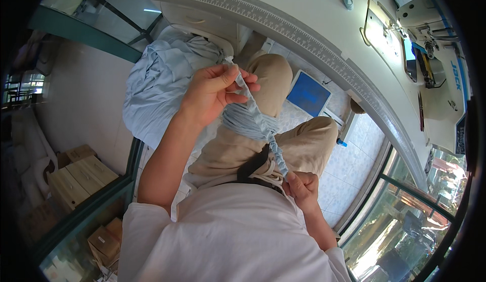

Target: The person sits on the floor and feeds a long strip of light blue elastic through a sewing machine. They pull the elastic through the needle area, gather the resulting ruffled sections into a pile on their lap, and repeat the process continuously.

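A narrow, puckered pale blue fabric strip [255,112] runs diagonally over my lap. My left hand [217,87] pinches its upper part between thumb and fingers, with a short whitish end poking out above the thumb. My right hand [301,191] grips the lower part beside my waist, its fingers curled round it. More pale blue fabric [235,120] lies bunched across my left thigh, under the strip. A large crumpled pile of light blue cloth [154,89] is heaped to the left of my knee.
A white worktable [329,8] with a long ruler edge [263,16] curves across the front and right, carrying a sewing machine [443,74] with its lamp lit. A blue pad [308,94] lies on the floor below. Wooden drawers [73,185] and glass panels in green frames surround the seat.
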The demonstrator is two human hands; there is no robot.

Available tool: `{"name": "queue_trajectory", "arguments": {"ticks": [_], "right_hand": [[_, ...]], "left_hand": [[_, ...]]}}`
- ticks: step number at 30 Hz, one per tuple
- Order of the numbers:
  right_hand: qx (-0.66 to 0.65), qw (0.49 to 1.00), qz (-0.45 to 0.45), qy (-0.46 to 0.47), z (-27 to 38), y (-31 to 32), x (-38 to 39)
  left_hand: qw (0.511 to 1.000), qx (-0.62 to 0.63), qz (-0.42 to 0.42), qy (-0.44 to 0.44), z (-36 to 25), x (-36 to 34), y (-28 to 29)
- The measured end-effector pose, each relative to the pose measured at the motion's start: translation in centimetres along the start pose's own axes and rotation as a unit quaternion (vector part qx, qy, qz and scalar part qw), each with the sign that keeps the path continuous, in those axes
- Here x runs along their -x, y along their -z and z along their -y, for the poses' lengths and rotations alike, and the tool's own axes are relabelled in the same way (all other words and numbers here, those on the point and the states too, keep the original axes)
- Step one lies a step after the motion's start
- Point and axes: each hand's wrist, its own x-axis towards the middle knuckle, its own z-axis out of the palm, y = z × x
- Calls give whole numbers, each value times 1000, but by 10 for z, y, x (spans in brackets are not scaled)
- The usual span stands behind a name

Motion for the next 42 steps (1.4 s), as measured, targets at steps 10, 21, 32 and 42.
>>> {"name": "queue_trajectory", "arguments": {"ticks": [10,21,32,42], "right_hand": [[20,999,-19,-29,5,-7,6],[3,1000,6,-6,-5,2,5],[-18,999,-27,-13,-11,6,18],[42,998,3,-53,0,1,10]], "left_hand": [[994,54,-84,-40,19,-11,9],[998,45,-6,-32,12,-7,6],[988,-26,-132,-71,-14,-19,34],[992,109,-2,-62,29,-13,36]]}}
